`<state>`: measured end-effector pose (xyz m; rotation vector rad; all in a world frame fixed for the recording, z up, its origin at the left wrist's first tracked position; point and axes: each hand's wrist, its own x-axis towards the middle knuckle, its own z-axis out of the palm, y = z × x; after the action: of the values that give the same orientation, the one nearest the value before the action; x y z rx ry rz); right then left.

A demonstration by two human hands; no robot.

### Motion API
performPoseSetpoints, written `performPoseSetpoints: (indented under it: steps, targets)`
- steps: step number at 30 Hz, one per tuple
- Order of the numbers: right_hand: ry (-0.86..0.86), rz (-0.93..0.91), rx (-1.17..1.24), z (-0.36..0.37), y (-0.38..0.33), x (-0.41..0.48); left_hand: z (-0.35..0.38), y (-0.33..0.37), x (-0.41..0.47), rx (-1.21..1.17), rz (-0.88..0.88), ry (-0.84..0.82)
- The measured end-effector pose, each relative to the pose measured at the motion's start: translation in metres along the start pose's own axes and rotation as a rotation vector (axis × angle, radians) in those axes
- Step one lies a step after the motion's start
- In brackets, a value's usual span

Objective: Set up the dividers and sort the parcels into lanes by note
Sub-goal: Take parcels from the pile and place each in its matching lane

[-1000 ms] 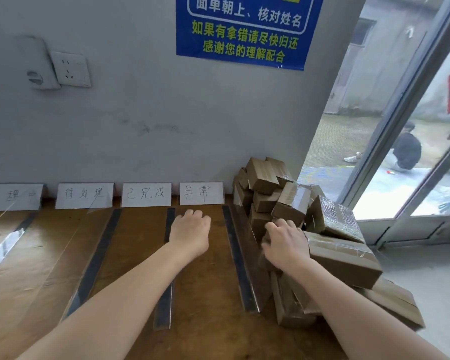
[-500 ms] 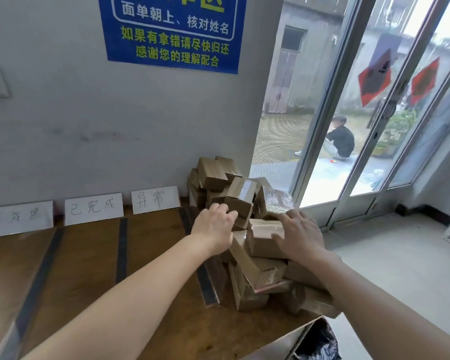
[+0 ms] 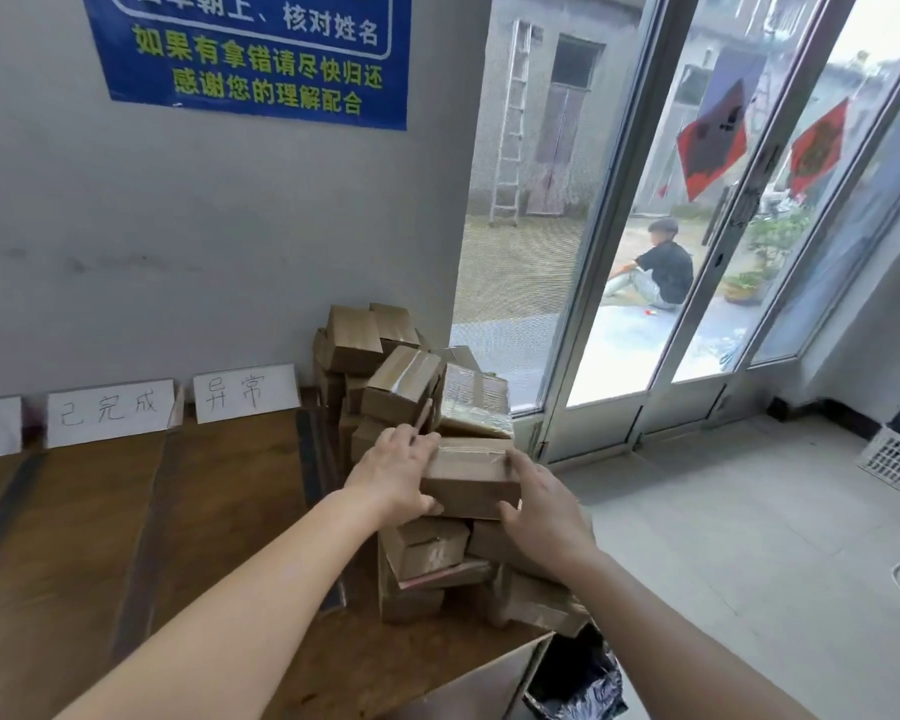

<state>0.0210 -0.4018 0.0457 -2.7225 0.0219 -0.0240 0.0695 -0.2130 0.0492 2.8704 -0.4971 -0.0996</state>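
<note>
one brown taped parcel [image 3: 471, 478], long side level, sits at the near face of the parcel heap [image 3: 401, 376] by the worktop's right edge. whether it rests on the boxes beneath or hangs clear of them cannot be told. the left hand [image 3: 396, 472] grasps its left end, fingers over the top and thumb under the lower edge. the right hand [image 3: 541, 506] clasps the opposite end. gripping both ends probably keeps the box level and lets it come away without dragging loose neighbours, since the heap is stacked irregularly against the wall at the back right corner.

left of the heap a dark divider strip [image 3: 308, 459] runs from the back edge toward the near edge, and a second strip [image 3: 141, 537] lies further left. the bare wood between them forms a lane. at the back edge, white cards lean on the wall, one per lane: the "异常" card [image 3: 245, 392] heads the lane nearest the heap and the "已完成" card [image 3: 109, 412] heads the next, so a parcel's destination can be read at a glance. no parcel lies in either lane, so sorting appears to be at its start. no note is legible on the held parcel.

a blue poster [image 3: 261, 54] hangs above. a bin lined in black [image 3: 578, 683] stands below the near right corner. beyond the glass door [image 3: 619, 304] a person [image 3: 661, 272] sits outside.
</note>
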Motion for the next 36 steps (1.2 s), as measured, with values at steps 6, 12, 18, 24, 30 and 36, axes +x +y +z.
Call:
performPoseSetpoints:
  steps: [6,12,18,24,30,36]
  targets:
    - [0.087,-0.041,0.16,0.003,0.021,-0.002,0.004,-0.002,0.003,0.051,-0.045,0.042]
    - [0.11,-0.056,0.228,0.012,0.037,0.004,0.013,-0.002,-0.003,-0.19,-0.081,0.07]
    - [-0.102,-0.072,-0.12,0.026,0.059,0.008,0.017,-0.006,-0.001,-0.241,-0.048,0.108]
    - [-0.103,-0.089,-0.159,0.025,0.067,0.013,0.018,-0.011,0.003,-0.286,-0.014,0.108]
    - [-0.076,-0.076,-0.145,0.024,0.068,0.018,0.018,-0.014,0.003,-0.319,-0.009,0.113]
    - [-0.167,-0.023,-0.202,0.027,0.076,0.018,0.02,-0.018,0.0,-0.328,-0.007,0.12]
